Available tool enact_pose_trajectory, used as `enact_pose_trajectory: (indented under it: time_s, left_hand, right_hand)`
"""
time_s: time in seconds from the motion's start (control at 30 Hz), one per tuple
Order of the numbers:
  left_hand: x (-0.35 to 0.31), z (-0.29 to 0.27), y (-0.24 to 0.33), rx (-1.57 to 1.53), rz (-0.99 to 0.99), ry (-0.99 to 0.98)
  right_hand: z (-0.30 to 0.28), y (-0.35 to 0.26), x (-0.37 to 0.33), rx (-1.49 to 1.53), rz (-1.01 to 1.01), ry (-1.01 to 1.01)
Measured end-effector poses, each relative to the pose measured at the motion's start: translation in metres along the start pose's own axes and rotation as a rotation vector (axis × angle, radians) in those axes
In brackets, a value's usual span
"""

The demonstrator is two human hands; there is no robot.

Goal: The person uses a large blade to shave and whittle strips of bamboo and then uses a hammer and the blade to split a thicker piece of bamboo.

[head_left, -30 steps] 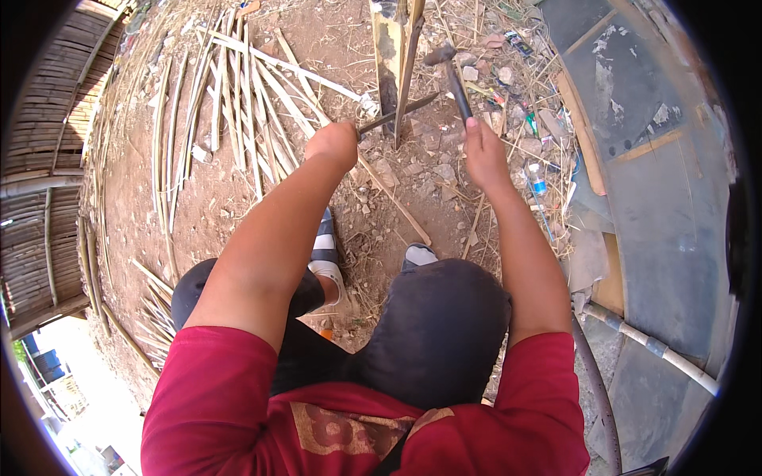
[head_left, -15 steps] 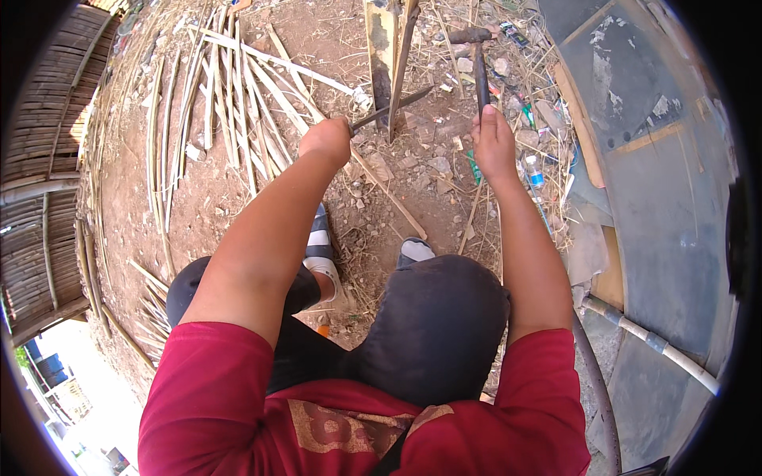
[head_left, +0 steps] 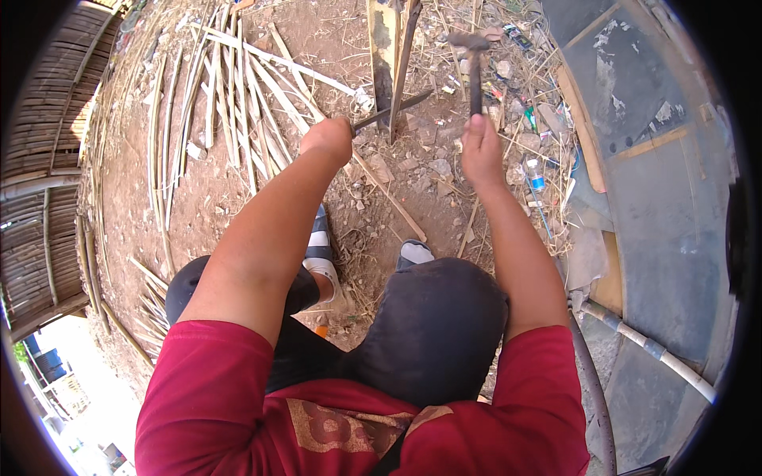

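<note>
My left hand (head_left: pixel 327 143) is closed around the handle of a long dark knife (head_left: pixel 369 120). Its blade points right and crosses the lower part of an upright strip of wood or bamboo (head_left: pixel 402 71); whether it cuts into the strip I cannot tell. Just left of that strip stands a flat yellowish board (head_left: pixel 383 44) with a dark lower end. My right hand (head_left: pixel 482 155) grips a hammer (head_left: pixel 475 83) by its handle, head up and slightly blurred, to the right of the knife tip and apart from it.
Long split bamboo strips (head_left: pixel 230 95) lie across the dirt at left, before a slatted bamboo wall (head_left: pixel 67 87). Stones, straw and a small plastic bottle (head_left: pixel 536 174) litter the right side. Grey panels (head_left: pixel 659 198) and a pipe (head_left: pixel 663 354) line the right edge. My knees are bent below.
The hammer and my right hand have shifted slightly left, and the hammer's head has tilted. My left hand and the knife stay nearly where they were.
</note>
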State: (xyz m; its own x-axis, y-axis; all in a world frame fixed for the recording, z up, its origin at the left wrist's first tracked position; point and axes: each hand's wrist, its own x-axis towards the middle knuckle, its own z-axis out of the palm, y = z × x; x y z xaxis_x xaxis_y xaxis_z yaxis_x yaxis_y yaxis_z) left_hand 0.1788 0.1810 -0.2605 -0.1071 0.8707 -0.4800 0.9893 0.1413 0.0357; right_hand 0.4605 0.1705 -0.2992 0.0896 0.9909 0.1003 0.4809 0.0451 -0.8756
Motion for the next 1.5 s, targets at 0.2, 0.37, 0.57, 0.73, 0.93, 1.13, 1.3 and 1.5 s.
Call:
enact_pose_trajectory:
  time_s: [0.2,0.37,0.57,0.73,0.93,1.13,1.3,1.5]
  left_hand:
    - [-0.001,0.008,-0.008,0.010,0.009,-0.006]
    - [0.010,0.020,-0.016,-0.007,0.025,0.020]
    - [0.007,0.008,-0.009,0.023,0.023,-0.014]
    - [0.011,0.008,-0.012,0.020,-0.002,-0.016]
    - [0.013,0.002,-0.011,0.070,0.018,-0.053]
    - [0.017,-0.002,-0.006,0.082,-0.024,-0.073]
    - [0.019,-0.007,-0.003,0.077,-0.016,-0.088]
    - [0.012,0.002,-0.003,0.092,0.019,-0.023]
  right_hand:
    - [0.002,0.022,0.005,-0.070,0.243,-0.185]
    - [-0.028,-0.012,0.026,0.218,0.199,-0.043]
    - [0.025,0.042,0.001,-0.327,0.095,-0.335]
    - [-0.009,-0.003,0.026,0.043,0.259,-0.119]
    - [0.034,0.043,-0.004,-0.158,0.175,-0.214]
    - [0.006,0.013,0.023,0.133,0.303,-0.163]
    - [0.021,0.012,0.009,-0.046,0.189,-0.178]
    - [0.046,0.058,-0.001,-0.120,0.190,-0.308]
